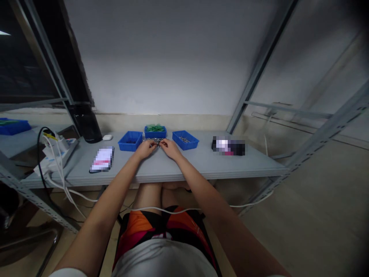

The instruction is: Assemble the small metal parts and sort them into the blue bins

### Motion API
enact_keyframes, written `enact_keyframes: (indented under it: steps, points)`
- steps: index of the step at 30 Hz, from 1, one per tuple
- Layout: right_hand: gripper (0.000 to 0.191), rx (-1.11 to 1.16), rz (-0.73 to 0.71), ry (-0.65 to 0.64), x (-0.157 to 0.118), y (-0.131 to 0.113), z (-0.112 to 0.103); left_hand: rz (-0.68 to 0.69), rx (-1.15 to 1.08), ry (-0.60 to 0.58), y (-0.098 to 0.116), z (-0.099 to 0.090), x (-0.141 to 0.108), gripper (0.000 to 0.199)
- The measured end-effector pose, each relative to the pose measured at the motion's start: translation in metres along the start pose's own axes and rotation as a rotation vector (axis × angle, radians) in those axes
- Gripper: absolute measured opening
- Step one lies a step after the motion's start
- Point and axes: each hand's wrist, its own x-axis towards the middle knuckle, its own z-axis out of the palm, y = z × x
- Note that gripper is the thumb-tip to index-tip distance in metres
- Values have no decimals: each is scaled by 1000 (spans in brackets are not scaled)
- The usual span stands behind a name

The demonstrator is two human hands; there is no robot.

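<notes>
**My two bare hands meet over small metal parts on a grey shelf**

At the centre of the frame, my left hand [147, 148] and right hand [170, 148] are close together, fingers curled in, at a pile of small metal parts [156, 141]. I cannot tell whether either hand's fingertips are closed on a part. Just behind the pile, a blue middle tray [155, 135] holds green pieces [155, 127]. A blue left tray [129, 147] has dark contents too dim to identify; a blue right tray [190, 146] holds small metallic pieces [184, 139]. On the grey shelf [207, 165], a phone [102, 158] lies left of centre, its screen blurred. A black bottle [88, 125] stands further left, beside a small white case [107, 137].
</notes>
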Motion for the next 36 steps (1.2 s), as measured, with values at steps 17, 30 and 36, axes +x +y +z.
enact_keyframes:
  steps: [17, 30, 36]
  points:
    - [16, -41, -71, -91, -3, 1, 1, 67, -46, 122, 4, -1, 0, 22]
    - [15, -3, -34, 4, -1, 0, 0, -17, 17, 56, 2, -1, 0, 21]
    - [17, -28, -55, 13, -1, 0, 0, -11, 15, 9, 3, -2, -1, 24]
